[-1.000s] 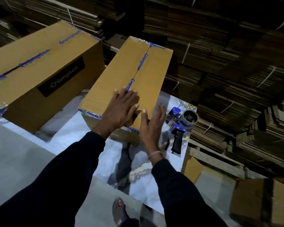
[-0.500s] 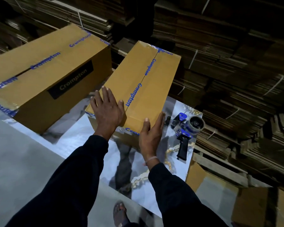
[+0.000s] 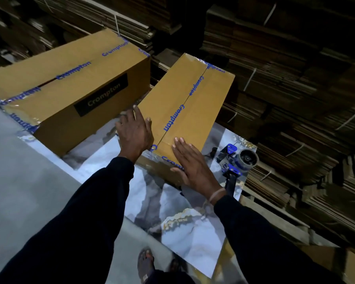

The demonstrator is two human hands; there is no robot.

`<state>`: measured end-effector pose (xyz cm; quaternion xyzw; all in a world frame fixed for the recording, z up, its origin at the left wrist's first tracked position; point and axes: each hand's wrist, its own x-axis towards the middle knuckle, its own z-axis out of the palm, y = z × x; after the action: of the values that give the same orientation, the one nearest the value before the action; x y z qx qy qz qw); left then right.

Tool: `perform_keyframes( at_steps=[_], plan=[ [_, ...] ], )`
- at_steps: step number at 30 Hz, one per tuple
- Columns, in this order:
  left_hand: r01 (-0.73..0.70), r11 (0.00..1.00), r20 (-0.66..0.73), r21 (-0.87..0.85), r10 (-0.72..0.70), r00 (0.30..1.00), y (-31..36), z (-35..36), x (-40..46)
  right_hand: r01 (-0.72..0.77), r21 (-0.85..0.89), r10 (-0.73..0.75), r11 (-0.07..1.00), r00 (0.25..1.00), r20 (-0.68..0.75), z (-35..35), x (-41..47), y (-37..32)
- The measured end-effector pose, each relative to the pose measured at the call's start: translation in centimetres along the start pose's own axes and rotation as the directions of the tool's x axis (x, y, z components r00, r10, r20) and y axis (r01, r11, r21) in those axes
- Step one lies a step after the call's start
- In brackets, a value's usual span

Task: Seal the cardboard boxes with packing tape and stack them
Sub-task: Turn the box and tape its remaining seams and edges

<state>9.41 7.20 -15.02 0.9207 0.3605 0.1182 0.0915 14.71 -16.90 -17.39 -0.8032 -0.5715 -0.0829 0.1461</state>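
The left edge cuts off the larger box (image 3: 66, 91); the tape dispenser's (image 3: 237, 160) handle is partly hidden.

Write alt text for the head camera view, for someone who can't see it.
Two hands, left hand and right hand, rest flat on the near end of a taped box on a marbled table. A bigger taped box lies left, a tape dispenser right.
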Motion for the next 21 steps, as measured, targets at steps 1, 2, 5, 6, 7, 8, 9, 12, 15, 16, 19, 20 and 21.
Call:
perform_keyframes(
  at_steps=[1, 2, 5, 6, 7, 8, 9, 12, 15, 16, 19, 20, 21],
  plan=[
    [0.001, 1.0, -0.004, -0.007, -0.002, 1.0, 0.1, -0.1, -0.1, 0.009, -0.008, -0.009, 1.0, 0.999, 0.049, -0.3, 0.1, 0.1],
    [0.007, 1.0, -0.014, -0.011, -0.008, 1.0, 0.2, -0.1, -0.3, 0.013, -0.021, -0.011, 1.0, 0.995, 0.096, -0.6, 0.3, 0.1],
    [0.029, 1.0, -0.037, -0.011, -0.029, 0.999, 0.4, -0.3, -0.4, 0.034, -0.086, -0.017, 0.996, 0.982, 0.188, -1.0, 1.6, -0.4],
    [0.029, 1.0, -0.039, -0.012, -0.03, 0.999, 0.5, -0.2, -0.5, 0.05, -0.092, -0.03, 0.994, 0.977, 0.209, -1.0, 2.2, -0.6],
    [0.031, 0.999, -0.043, -0.009, -0.032, 0.999, 0.5, -0.2, -0.5, 0.073, -0.09, -0.051, 0.993, 0.973, 0.226, -0.9, 2.8, -0.8],
    [0.032, 0.999, -0.046, -0.012, -0.033, 0.998, 0.5, -0.2, -0.4, 0.097, -0.085, -0.074, 0.992, 0.968, 0.241, -0.7, 3.5, -1.0],
    [0.033, 0.999, -0.05, -0.021, -0.034, 0.998, 0.4, -0.2, -0.3, 0.117, -0.076, -0.095, 0.99, 0.963, 0.251, -0.5, 4.0, -1.1],
    [0.054, 0.996, -0.096, -0.075, -0.061, 0.994, -0.4, 0.3, 0.1, 0.129, -0.04, -0.116, 0.991, 0.964, 0.239, 0.1, 5.1, -1.3],
    [0.093, 0.985, -0.136, -0.147, -0.113, 0.984, -1.2, -0.2, 0.4, 0.143, -0.044, -0.13, 0.989, 0.967, 0.22, 1.0, 6.8, -1.8],
    [0.112, 0.978, -0.137, -0.174, -0.137, 0.981, -1.6, -0.4, 0.4, 0.147, -0.032, -0.136, 0.989, 0.964, 0.228, 1.4, 7.6, -2.1],
    [0.217, 0.928, -0.099, -0.303, -0.257, 0.961, -3.4, -0.3, 0.6, 0.125, 0.046, -0.132, 0.991, 0.959, 0.252, 2.4, 10.3, -3.1],
    [0.241, 0.884, -0.083, -0.401, -0.298, 0.951, -4.1, -0.1, 0.6, 0.116, 0.07, -0.13, 0.991, 0.959, 0.252, 2.7, 11.4, -3.3],
    [0.246, 0.815, -0.064, -0.525, -0.325, 0.943, -4.6, 0.1, 0.5, 0.108, 0.085, -0.126, 0.991, 0.96, 0.251, 3.1, 12.4, -3.3]
  ],
)
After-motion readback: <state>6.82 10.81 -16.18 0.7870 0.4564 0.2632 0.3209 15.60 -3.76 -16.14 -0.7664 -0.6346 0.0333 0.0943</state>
